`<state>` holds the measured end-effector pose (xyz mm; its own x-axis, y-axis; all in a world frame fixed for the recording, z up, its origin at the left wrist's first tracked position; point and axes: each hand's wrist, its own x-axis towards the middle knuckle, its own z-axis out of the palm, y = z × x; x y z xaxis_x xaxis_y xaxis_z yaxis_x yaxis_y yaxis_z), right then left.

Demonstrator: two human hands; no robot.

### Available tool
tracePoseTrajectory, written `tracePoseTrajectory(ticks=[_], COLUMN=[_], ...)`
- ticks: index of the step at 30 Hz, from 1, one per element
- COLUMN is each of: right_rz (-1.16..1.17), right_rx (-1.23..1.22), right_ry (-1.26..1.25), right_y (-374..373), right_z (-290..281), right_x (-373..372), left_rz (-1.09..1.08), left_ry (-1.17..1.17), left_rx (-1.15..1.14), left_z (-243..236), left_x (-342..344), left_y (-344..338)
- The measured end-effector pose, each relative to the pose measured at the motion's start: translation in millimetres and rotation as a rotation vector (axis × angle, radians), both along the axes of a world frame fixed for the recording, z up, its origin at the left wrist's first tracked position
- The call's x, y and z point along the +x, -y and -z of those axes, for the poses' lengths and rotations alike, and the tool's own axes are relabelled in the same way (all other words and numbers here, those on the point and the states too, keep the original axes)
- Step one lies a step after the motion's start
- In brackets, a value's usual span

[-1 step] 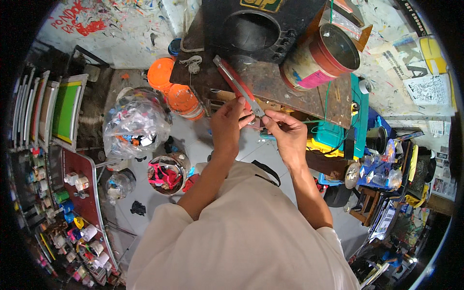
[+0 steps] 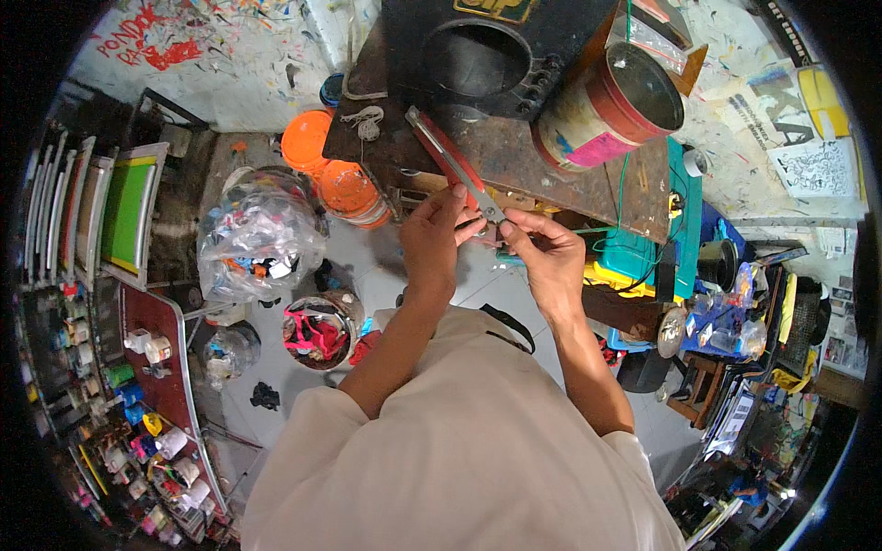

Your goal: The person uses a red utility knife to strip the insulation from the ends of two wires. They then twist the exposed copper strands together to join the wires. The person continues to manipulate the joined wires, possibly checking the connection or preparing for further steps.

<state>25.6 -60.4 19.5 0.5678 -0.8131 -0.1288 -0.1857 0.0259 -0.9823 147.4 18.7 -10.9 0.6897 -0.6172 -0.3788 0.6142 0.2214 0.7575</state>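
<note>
A red-and-silver utility knife [image 2: 439, 151] is held diagonally above the front edge of a worn brown table [image 2: 616, 193]. My left hand [image 2: 434, 234] is closed on the knife's red body, fingers curled beneath it. At the knife's lower metal end, my right hand [image 2: 547, 250] has thumb and forefinger pinched together; the exact part between them is too small to make out. Just beyond the knife, a bundle of pale string [image 2: 366, 121] lies on the table, next to a black box with a round opening [image 2: 476, 57].
A large paint-stained can [image 2: 597, 129] stands right of the knife. Orange buckets [image 2: 308, 138], a plastic sack [image 2: 257, 234] and a pail of red cloth [image 2: 320, 326] are at left. Teal and yellow cases [image 2: 629, 262] sit below the table's right; screen frames [image 2: 124, 211] line the far left.
</note>
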Motion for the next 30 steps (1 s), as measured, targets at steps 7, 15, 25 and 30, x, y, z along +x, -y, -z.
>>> tracePoseTrajectory(ticks=[7,15,25,30], right_rz=[0.036,0.005,-0.073,-0.028], right_rx=[0.313,0.245,0.290,0.251], right_ry=[0.251,0.214,0.182,0.165], right_y=[0,3,11,5], right_z=[12,14,0,-10], right_x=[-7,-12,-15,-14], left_rz=[0.018,0.021,0.047,0.133], left_ry=[-0.046,0.015,-0.013,-0.050], left_rx=[-0.030,-0.014,-0.038,-0.047], left_z=[-10,-3,-5,-7], left_x=[-10,-13,-11,-9], left_y=[3,3,4,1])
